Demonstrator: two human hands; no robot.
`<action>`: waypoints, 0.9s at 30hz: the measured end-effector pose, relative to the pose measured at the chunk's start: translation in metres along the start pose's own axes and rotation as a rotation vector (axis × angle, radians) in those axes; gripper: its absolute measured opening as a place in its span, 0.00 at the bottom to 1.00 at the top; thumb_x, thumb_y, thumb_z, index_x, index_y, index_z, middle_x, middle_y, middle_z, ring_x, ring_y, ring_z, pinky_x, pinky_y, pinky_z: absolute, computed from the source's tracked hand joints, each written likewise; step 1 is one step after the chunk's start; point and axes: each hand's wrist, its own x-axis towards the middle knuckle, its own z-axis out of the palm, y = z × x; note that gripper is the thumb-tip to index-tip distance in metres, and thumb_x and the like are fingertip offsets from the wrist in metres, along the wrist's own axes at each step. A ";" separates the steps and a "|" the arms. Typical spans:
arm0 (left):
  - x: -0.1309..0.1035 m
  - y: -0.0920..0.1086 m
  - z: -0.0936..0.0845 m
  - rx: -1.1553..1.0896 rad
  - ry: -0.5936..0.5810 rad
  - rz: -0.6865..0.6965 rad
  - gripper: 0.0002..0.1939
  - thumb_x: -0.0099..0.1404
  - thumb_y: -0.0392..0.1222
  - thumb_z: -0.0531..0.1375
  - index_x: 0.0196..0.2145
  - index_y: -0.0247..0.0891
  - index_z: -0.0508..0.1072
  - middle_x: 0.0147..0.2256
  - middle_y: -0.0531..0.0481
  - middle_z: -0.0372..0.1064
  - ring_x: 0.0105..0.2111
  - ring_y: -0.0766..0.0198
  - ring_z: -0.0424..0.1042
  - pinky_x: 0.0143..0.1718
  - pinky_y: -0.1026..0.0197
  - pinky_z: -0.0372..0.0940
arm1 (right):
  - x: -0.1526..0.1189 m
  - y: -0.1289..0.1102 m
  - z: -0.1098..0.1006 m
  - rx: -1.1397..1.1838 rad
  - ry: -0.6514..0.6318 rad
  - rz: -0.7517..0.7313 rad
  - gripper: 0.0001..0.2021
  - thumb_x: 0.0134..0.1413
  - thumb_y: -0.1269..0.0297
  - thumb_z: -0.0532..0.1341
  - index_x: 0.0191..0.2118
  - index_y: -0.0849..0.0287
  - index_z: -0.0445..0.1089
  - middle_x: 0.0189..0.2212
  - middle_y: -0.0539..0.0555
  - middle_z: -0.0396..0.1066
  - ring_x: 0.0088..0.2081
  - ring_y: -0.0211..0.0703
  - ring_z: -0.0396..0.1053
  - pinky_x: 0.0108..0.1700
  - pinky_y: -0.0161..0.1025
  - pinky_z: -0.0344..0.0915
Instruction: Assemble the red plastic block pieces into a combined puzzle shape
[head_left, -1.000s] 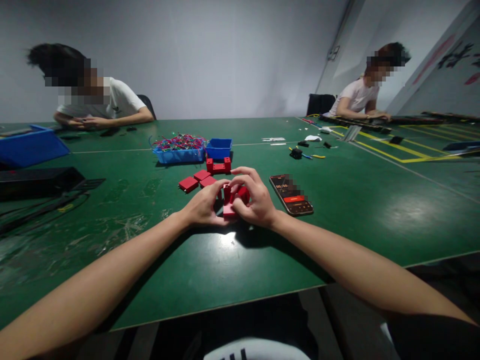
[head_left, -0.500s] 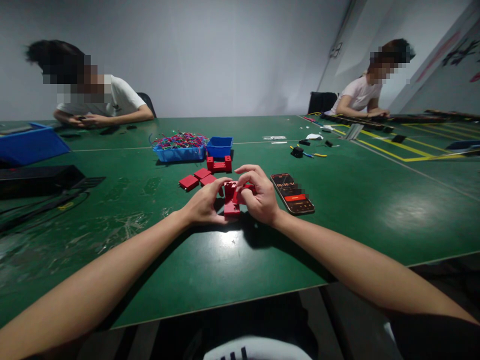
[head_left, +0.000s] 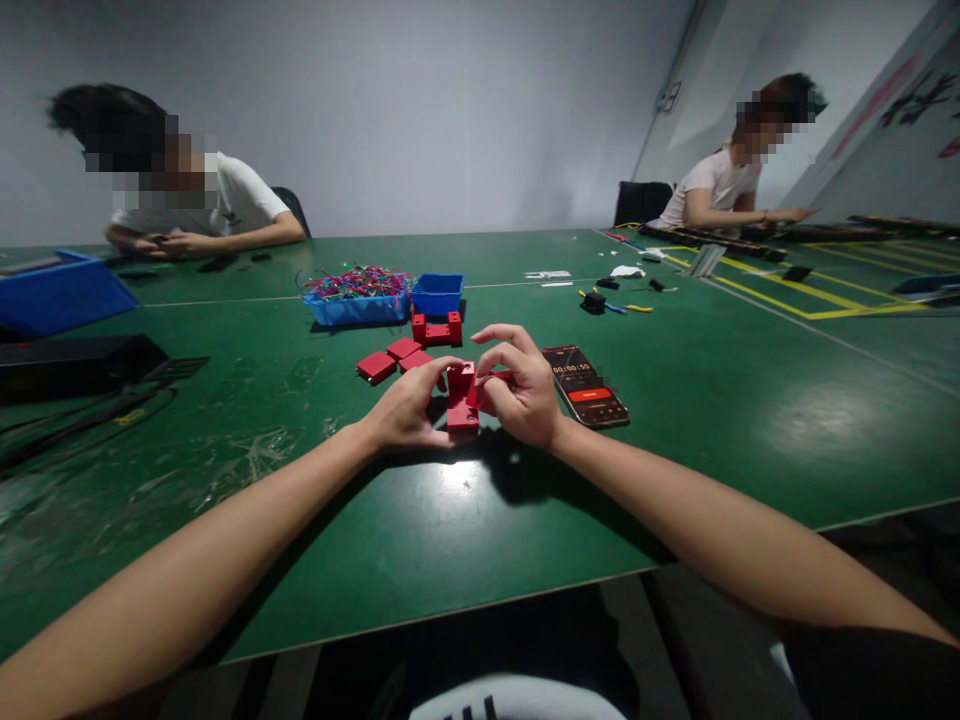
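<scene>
My left hand [head_left: 409, 405] grips a red U-shaped block [head_left: 462, 418] between thumb and fingers, just above the green table. At the block's inner side, my right hand [head_left: 521, 390] pinches a smaller red flat piece [head_left: 478, 392], mostly covered by its fingers. Whether this piece is seated in the block or only touching it, I cannot tell. Behind the hands lie several red flat square pieces [head_left: 376, 367], and a second red U-shaped block [head_left: 437, 329] stands beyond them.
A phone [head_left: 589, 388] with a running timer lies right of my hands. Farther back are a blue bin of coloured wires [head_left: 360, 309], a small blue bin [head_left: 438, 293] and a black connector [head_left: 594, 302]. At left sits a black device [head_left: 82, 362] with cables. Two people work across the table.
My hands stay almost in place, the right fingers shifting slightly at the block. The person at far right has stretched out a hand.
</scene>
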 end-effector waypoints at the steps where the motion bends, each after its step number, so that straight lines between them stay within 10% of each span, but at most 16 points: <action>1: 0.000 0.000 0.000 -0.001 -0.002 -0.006 0.42 0.49 0.52 0.68 0.57 0.40 0.55 0.46 0.43 0.68 0.41 0.55 0.72 0.43 0.53 0.68 | 0.000 0.000 0.000 -0.002 -0.003 -0.003 0.08 0.46 0.78 0.54 0.27 0.58 0.66 0.42 0.58 0.67 0.46 0.46 0.68 0.48 0.46 0.65; 27: 0.003 0.000 0.000 -0.017 -0.057 -0.056 0.40 0.51 0.54 0.67 0.56 0.38 0.57 0.45 0.43 0.69 0.40 0.56 0.72 0.42 0.54 0.68 | 0.000 0.002 -0.002 -0.032 -0.036 -0.031 0.08 0.46 0.77 0.55 0.24 0.58 0.65 0.38 0.57 0.69 0.40 0.43 0.70 0.41 0.42 0.68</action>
